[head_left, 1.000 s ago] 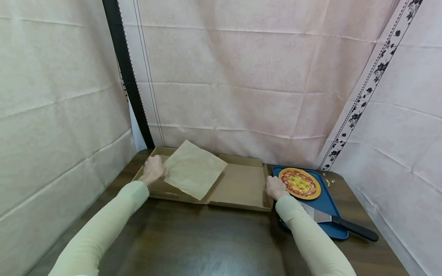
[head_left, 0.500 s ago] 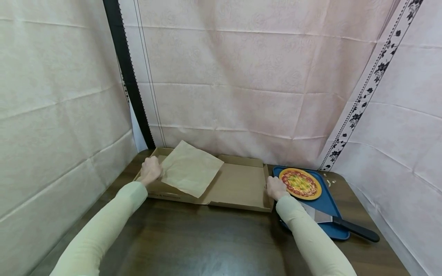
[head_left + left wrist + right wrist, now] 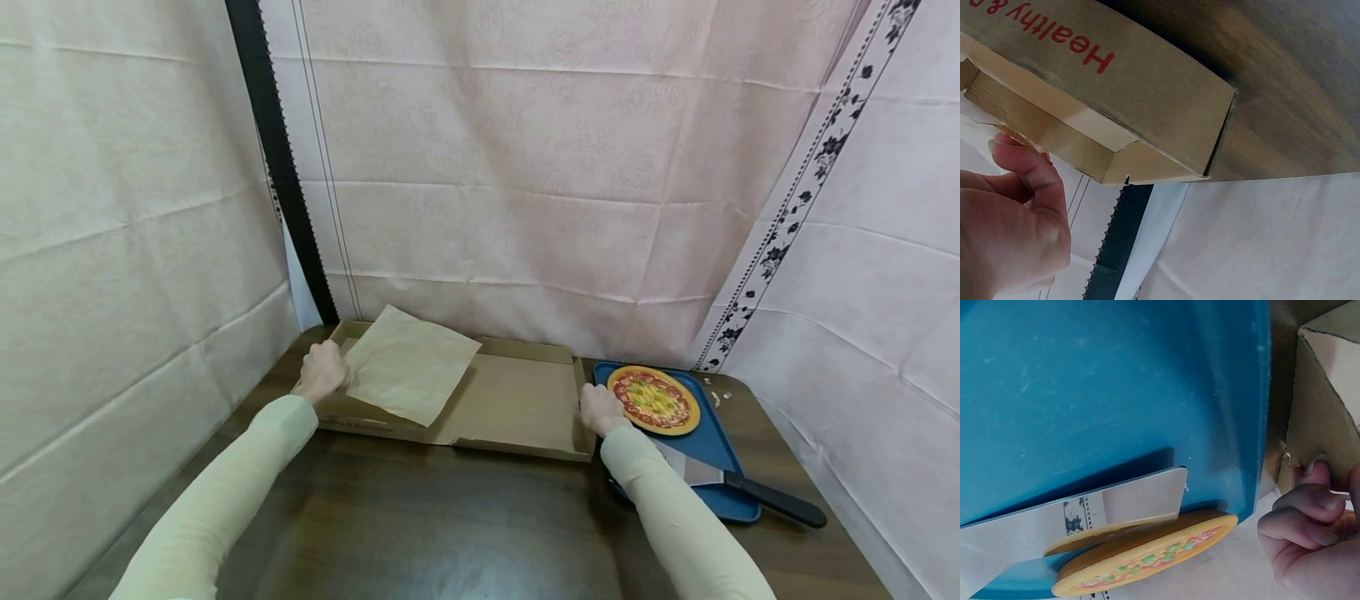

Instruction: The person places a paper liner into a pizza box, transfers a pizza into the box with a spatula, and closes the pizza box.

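An open cardboard pizza box [image 3: 517, 404] lies at the back of the table. Over its left half a square sheet of brown paper [image 3: 412, 367] is held up at a slant. My left hand [image 3: 322, 372] pinches the sheet's left corner between thumb and finger, above the box's left side; the left wrist view shows this hand [image 3: 1022, 219] beside the box wall [image 3: 1147, 112]. At the box's right side wall, my right hand [image 3: 602, 408] grips the cardboard with curled fingers, seen also in the right wrist view as a hand [image 3: 1316, 531] against the wall [image 3: 1319, 412].
Right of the box is a blue tray [image 3: 712, 446] bearing a pizza [image 3: 652, 400] and a metal pizza server with a black handle [image 3: 776, 498]. Small pale scraps [image 3: 714, 398] lie beyond the tray. Cloth curtains [image 3: 487, 183] enclose the brown table [image 3: 450, 525].
My left hand has moved slightly left and down, carrying the paper sheet leftward across the box. The right hand stays on the box's right wall.
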Tool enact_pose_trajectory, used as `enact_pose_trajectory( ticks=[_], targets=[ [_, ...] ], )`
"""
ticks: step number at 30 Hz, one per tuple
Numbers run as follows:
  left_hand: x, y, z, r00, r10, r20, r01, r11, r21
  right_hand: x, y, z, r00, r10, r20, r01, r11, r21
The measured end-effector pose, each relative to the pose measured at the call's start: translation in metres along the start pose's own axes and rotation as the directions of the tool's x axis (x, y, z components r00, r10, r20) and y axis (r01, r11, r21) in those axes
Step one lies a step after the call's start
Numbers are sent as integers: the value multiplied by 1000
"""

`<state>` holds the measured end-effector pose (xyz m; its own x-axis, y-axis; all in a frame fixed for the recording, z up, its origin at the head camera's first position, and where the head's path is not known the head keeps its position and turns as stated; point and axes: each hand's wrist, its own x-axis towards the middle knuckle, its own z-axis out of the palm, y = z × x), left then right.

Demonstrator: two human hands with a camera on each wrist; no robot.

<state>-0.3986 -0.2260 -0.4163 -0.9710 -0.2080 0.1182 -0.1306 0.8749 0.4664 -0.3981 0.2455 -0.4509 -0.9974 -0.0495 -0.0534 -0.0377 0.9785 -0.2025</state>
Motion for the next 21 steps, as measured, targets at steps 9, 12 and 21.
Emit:
enact_pose_trajectory(
  ticks=[9, 12, 21],
  targets=[
    [-2, -7, -4, 1000, -15, 20, 15, 1000, 6, -2, 0, 0, 1000, -13, -11, 13, 1000, -9],
    [-2, -9, -4, 999, -25, 21, 25, 1000, -1, -4, 0, 0, 1000, -25, -13, 25, 1000, -9],
    [-1, -13, -4, 999, -28, 20, 28, 1000, -13, -4, 0, -2, 999, -33, 5, 33, 999, -2]
  ],
)
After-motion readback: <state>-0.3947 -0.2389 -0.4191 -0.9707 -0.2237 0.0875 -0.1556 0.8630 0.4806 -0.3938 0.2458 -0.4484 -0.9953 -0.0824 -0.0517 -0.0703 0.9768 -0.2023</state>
